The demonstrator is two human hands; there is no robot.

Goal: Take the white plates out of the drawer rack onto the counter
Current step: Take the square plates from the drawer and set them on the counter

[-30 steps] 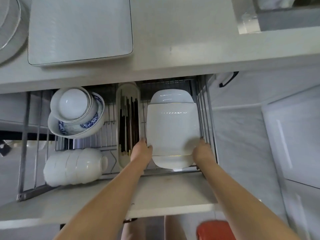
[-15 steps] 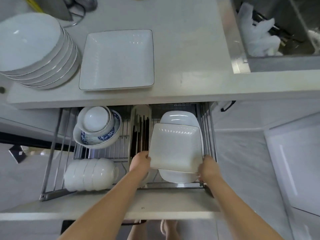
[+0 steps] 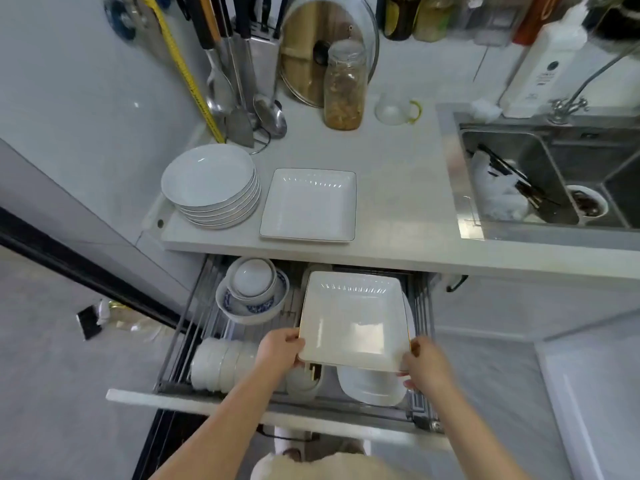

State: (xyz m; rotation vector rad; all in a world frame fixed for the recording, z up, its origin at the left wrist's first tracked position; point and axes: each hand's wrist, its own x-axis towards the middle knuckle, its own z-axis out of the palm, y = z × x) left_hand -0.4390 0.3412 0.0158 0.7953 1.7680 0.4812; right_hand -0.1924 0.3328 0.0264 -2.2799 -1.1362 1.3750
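A white square plate (image 3: 353,318) hangs above the open drawer rack (image 3: 176,348), level and facing up. My left hand (image 3: 278,348) grips its near left corner and my right hand (image 3: 420,363) grips its near right corner. Under it in the rack lies another white plate (image 3: 370,386), mostly covered by the lifted one. On the counter (image 3: 391,195) rest a second white square plate (image 3: 308,204) and a stack of round white plates (image 3: 211,185) to its left.
The rack also holds blue-patterned bowls (image 3: 251,297), a row of white bowls on their sides (image 3: 221,363) and a chopstick holder (image 3: 304,377). A jar (image 3: 344,86), utensils and a glass lid stand at the counter's back. The sink (image 3: 540,178) lies to the right.
Both hands have lifted the square plate up out of the rack, toward the counter. The view has tilted upward, bringing the counter's back and the sink into sight.
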